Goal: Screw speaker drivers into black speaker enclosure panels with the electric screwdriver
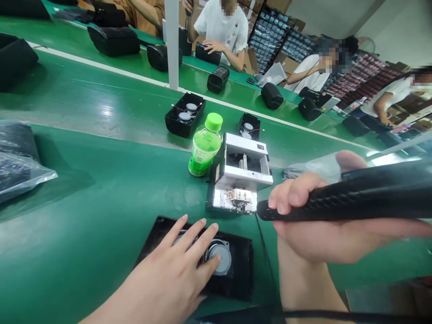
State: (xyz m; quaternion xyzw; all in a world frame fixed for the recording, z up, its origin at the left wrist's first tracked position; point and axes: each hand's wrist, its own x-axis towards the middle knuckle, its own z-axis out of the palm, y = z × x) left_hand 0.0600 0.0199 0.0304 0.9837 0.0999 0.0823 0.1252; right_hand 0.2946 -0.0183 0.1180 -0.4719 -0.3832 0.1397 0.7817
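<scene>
Now: right hand (pixel 313 238) closed around a black electric screwdriver (pixel 354 195).
Its tip lies just beside a white jig (pixel 245 175); the open left hand (pixel 165 281) rests on a speaker driver (pixel 222 258).

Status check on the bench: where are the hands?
Left hand on speaker in black housing. Right hand gripping black electric screwdriver beside white fixture. Green-capped bottle beyond.

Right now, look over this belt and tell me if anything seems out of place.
One thing stands out: a green-capped drink bottle stands on the green work belt, between an open black speaker housing and an open white electronics unit. It looks odd because a drink sits among exposed parts, where a spill could reach them.
</scene>
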